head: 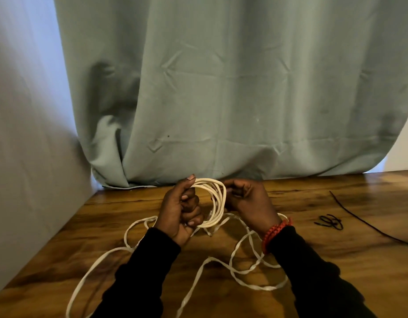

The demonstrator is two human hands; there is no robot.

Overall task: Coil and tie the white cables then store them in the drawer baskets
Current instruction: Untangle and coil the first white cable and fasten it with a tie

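I see my left hand [181, 208] with its fingers curled tight round the near side of a bunch of round loops made from the long white flat cable [215, 198]. The loops stand up between my two hands, just above the brown wooden table [336, 260]. My right hand [245, 198] pinches the far side of the loops with its fingertips, and a red bead bracelet [275, 232] sits on that wrist. The rest of the cable lies loose and wiggly on the table under my arms and toward me. Far right of my right hand lie a small black tie [331, 221] and a long thin black strand [368, 223].

I think the loose part could knot up, because it crosses over itself in a few spots. If I pull too fast, a tangle may get dragged into the loops. If my left hand lets go a bit, the loops could spring apart.

I can see no drawer and no baskets here, so nothing is put away yet
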